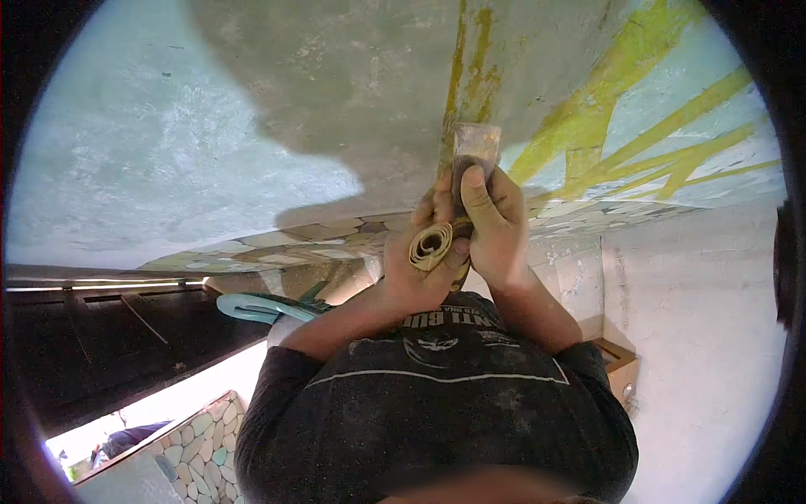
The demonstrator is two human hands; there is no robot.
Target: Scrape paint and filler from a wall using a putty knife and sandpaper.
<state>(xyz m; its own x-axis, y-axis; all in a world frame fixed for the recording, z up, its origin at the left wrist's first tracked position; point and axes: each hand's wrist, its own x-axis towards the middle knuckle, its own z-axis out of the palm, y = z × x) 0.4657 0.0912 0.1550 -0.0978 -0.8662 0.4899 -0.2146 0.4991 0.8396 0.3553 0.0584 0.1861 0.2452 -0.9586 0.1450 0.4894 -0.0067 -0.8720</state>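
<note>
Both my hands are close together in front of a pale green painted surface (302, 82) with yellow streaks (482, 57). My left hand (409, 271) holds a coiled yellowish strip (431, 246), its spiral end facing me. In my right hand (500, 227) is a flat, worn scraper-like blade (478, 138), with the thumb pressed along its darker lower part. The blade's end overlaps the streaked area; whether it touches the surface I cannot tell. My left fingers reach up behind the blade, partly hidden.
Yellow bands (585, 132) cross the surface at the right. Stone-patterned tiling (327, 236) borders its lower edge. A turquoise plastic piece (264, 307) stands beside my left arm. A brown box (620, 368) is by the white wall (699, 327). Dark panelling (113, 340) spans the left.
</note>
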